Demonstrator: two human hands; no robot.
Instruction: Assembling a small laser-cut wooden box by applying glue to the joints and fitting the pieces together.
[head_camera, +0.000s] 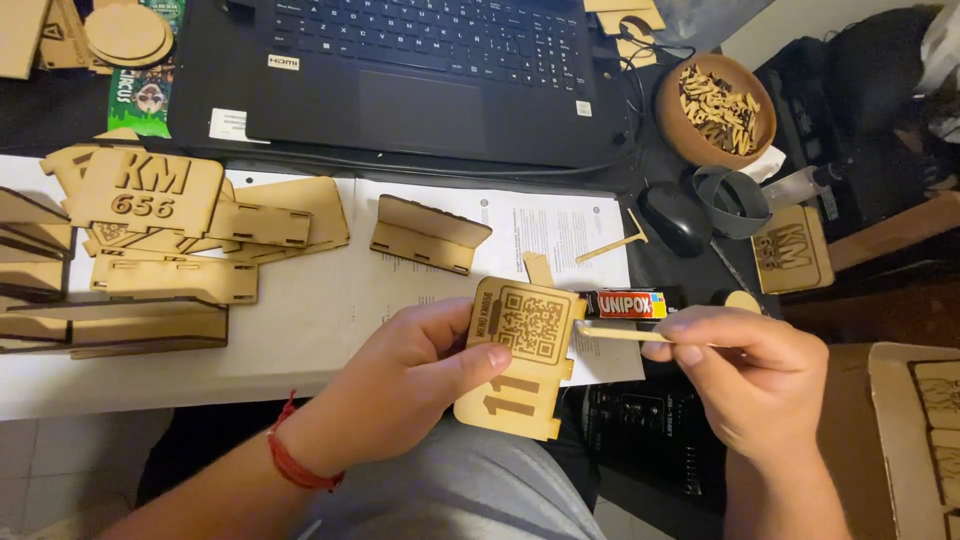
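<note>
We are holding a wooden plaque (520, 360) in our left hand (415, 375), with the thumb lying across its face and the other fingers closed on its left edge, so the hand is clamping it just above our lap, at the front edge of the table (150, 385). Our right hand (750, 375) is pinching a thin wooden stick (610, 333) between thumb and fingertips, and the stick's tip is touching the right edge of the plaque. Just behind the stick a glue tube (630, 305) is lying on the table. To the upper right a round brown bowl (672, 120) is standing, and it is holding many small light wooden pieces (718, 108). Near the bowl we are seeing a black mouse (675, 218). A laptop (400, 70) is sitting at the back. On the left, more wooden plaques (160, 225) are piling on white paper (560, 230). At the far right, a cardboard box (885, 440) is containing flat wooden parts (940, 410).
</note>
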